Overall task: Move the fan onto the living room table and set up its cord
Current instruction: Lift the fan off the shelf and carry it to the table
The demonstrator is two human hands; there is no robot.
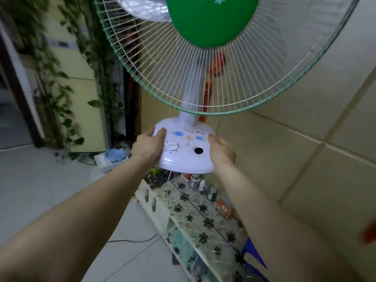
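Head view. Fan (pixel 203 78) held up in the air in both hands, upright, its white base (pixel 184 148) above the near end of a long low surface (pixel 195 216) that runs along a tiled wall (pixel 305 139). Not resting on anything. Left hand (pixel 147 146) on the left side of the base, thumb on top near the blue flower print, fingers curled round the edge and clamped on it. Right hand (pixel 221 150) on the right side, thumb on top, fingers wrapped under the rim, clamped the same way. Both forearms stretched forward, bare.

On the base top: one white knob (pixel 172 146) at left, a round dark hole (pixel 197 150) at right, flower prints behind them. White neck (pixel 190 102) rising to the wire cage, green-rimmed, with a green centre cap (pixel 211 19). Thin white cord (pixel 168 180) hanging from under the base, down toward the surface.

Surface covered in a clear sheet with dark flower shapes. Small jars (pixel 195 181) and a green-lidded bottle (pixel 212 193) grouped at its far end by the wall, an orange box (pixel 224 208) just nearer. Blue object (pixel 253 253) by the wall further down; hard to tell what.

At left, pale floor tiles (pixel 40 180), a yellowish cabinet (pixel 81 78) with trailing vines (pixel 50 88), blurred. Blue lump (pixel 116 155) on the floor by it. Dark cable (pixel 132 240) lying on the floor beside the surface.
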